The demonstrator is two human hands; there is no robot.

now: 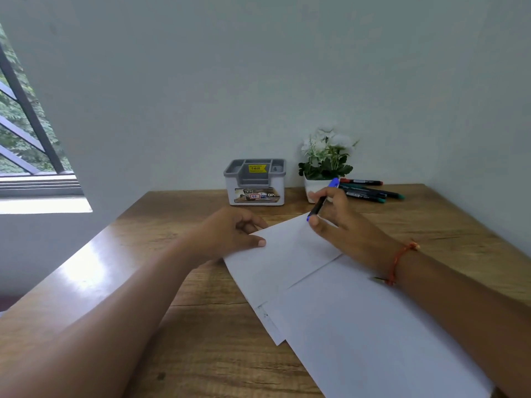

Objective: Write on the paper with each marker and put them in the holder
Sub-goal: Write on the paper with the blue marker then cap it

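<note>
Several white sheets of paper [301,271] lie overlapped on the wooden table. My left hand [230,234] rests on the far-left corner of the top sheet, thumb laid on the paper and fingers curled at its edge. My right hand [342,225] grips a black marker with blue ends [321,203], its tip near the sheet's far corner. A grey and white holder [255,182] with several compartments stands by the wall, nothing visible in it. Several more markers [367,192] lie on the table to the right of the flower pot.
A small white pot of white flowers [324,162] stands right of the holder, just behind my right hand. The wall runs close behind and to the right. The window [26,139] is at the far left. A red thread bracelet [399,259] circles my right wrist.
</note>
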